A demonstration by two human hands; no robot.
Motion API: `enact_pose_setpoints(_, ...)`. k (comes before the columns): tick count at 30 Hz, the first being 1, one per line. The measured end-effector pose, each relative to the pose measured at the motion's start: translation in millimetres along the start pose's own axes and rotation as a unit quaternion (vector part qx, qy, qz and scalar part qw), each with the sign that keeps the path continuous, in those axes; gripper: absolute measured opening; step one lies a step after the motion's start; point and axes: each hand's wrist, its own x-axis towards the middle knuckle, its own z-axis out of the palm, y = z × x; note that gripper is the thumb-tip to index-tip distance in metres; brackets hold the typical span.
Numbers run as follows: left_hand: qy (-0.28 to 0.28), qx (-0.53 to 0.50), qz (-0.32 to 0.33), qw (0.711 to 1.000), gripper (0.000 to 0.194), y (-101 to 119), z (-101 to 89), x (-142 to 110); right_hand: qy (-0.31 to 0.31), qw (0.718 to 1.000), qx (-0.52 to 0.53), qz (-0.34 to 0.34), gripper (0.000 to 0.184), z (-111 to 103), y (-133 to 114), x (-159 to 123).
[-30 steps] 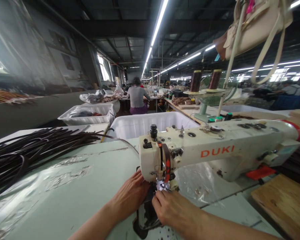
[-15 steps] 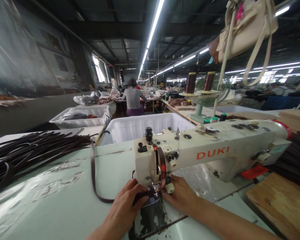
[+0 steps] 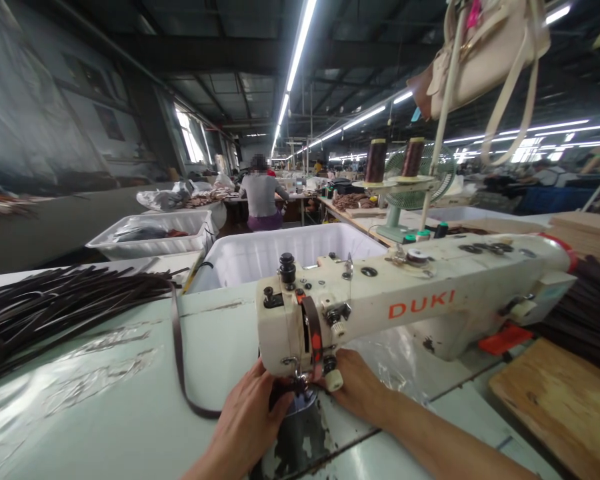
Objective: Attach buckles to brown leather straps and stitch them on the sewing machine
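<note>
A narrow dark brown strap (image 3: 179, 360) curves down from the pile on the left and runs across the tabletop into my left hand (image 3: 250, 417). My left thumb and fingers are closed on it just left of the needle of the sewing machine (image 3: 350, 307). On the other side of the needle is my right hand (image 3: 360, 387), its fingers bent in close to the presser foot. The machine head partly hides those fingertips, and what they grip cannot be made out. Under the needle area lies a worn metal plate (image 3: 300, 443).
Many dark straps (image 3: 80, 300) lie heaped at the left. Behind the machine stands a white plastic bin (image 3: 290, 243). A wooden board (image 3: 560, 407) is at the right, a thread stand with brown spools (image 3: 375, 161) further back. Another person (image 3: 261, 197) sits ahead, back turned.
The whole view has shifted slightly, so the machine and hands appear a little further left. Both hands stay close to the needle, the left still on the strap.
</note>
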Motion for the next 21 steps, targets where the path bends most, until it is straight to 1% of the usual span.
enact_pose_setpoints(5, 0.001, 0.008, 0.001, 1.0, 0.021, -1.1, 0.0, 2.7, 0.02, 1.0, -0.006, -0.008, 0.018, 0.0, -1.8, 0.7)
enact_pose_setpoints(9, 0.011, 0.001, -0.001, 1.0, 0.02, 0.8, -0.4, 3.7, 0.018, 0.999, -0.033, -0.007, 0.015, 1.9, 0.1, 0.3)
enact_pose_setpoints(13, 0.014, -0.004, 0.005, 1.0, 0.02, 3.3, -1.6, 3.4, 0.014, 0.999, -0.026, -0.028, 0.016, 0.4, 1.2, 1.1)
enact_pose_setpoints(17, 0.005, -0.01, 0.013, 1.0, 0.021, 2.2, -2.0, 3.2, 0.012, 0.998, 0.001, -0.053, 0.013, -3.5, 0.5, 1.8)
enact_pose_setpoints(21, 0.021, -0.008, 0.033, 0.999, 0.022, -2.3, 0.2, 5.8, 0.014, 0.997, -0.003, -0.072, 0.011, -2.6, 0.8, 1.6)
